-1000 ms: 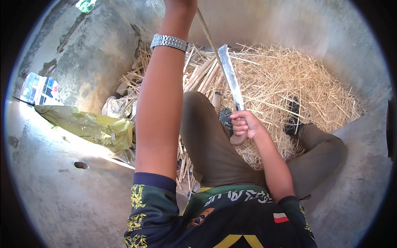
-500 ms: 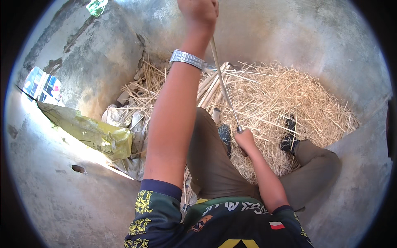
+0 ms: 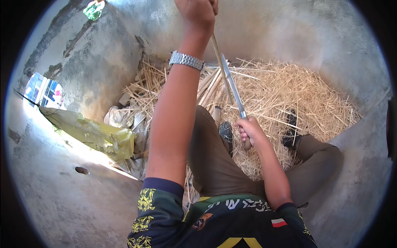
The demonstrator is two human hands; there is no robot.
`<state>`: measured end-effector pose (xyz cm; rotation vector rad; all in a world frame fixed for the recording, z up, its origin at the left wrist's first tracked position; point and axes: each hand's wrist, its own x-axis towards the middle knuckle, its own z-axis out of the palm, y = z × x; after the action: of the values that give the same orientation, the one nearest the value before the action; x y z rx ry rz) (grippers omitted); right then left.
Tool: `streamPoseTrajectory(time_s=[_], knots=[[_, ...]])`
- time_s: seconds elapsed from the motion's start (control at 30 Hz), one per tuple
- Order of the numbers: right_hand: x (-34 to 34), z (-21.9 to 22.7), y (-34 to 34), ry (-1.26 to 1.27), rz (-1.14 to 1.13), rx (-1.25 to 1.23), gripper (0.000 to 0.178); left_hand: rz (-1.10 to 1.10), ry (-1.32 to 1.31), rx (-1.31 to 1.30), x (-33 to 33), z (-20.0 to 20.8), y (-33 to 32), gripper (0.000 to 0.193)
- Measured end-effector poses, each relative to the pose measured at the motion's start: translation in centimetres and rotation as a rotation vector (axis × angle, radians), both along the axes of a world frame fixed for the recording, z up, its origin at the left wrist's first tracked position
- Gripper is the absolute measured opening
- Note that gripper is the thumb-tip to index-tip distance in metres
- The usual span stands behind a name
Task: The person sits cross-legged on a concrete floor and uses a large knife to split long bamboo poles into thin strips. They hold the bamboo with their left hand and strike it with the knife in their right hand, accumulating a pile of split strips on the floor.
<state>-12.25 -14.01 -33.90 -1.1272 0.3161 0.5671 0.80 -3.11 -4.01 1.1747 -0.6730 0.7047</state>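
Observation:
My left hand (image 3: 198, 14), a metal-band watch on its wrist, is raised at the top edge with its fingers closed on a thin pale stick (image 3: 219, 58) like a bamboo strip. The stick slants down between my knees; its upper end is out of view. Lower down, my right hand (image 3: 250, 130) grips the wooden handle of a long knife (image 3: 234, 88). The blade points up and away, close along the right side of the stick. Whether blade and stick touch I cannot tell.
A broad heap of straw-like shavings (image 3: 297, 87) covers the floor ahead, around my dark shoes (image 3: 226, 133). Split sticks (image 3: 211, 87) lie beyond my left knee. A yellowish plastic sack (image 3: 118, 140) is at left. Concrete walls (image 3: 264, 29) curve around.
My right hand has risen slightly, and the knife has swung so its blade shows broadside beside the stick. The stick's lower end shows apart from the knife handle. My left hand has barely moved.

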Motion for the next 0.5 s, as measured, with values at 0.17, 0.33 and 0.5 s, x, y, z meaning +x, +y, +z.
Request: streamPoseTrajectory(time_s=[0.17, 0.33, 0.5], knots=[[2.2, -3.0, 3.7, -0.255, -0.179, -0.229, 0.023, 0.015, -0.027, 0.018, -0.3, -0.4, -0.8, 0.062], [3.7, -17.6, 3.8, -0.205, -0.134, -0.939, 0.03, 0.052, -0.004, 0.004, 0.2, 0.1, -0.4, 0.061], [3.9, -16.4, 2.7, -0.214, -0.014, -0.857, 0.031, -0.037, 0.011, -0.065, 1.3, 0.6, 3.1, 0.057]])
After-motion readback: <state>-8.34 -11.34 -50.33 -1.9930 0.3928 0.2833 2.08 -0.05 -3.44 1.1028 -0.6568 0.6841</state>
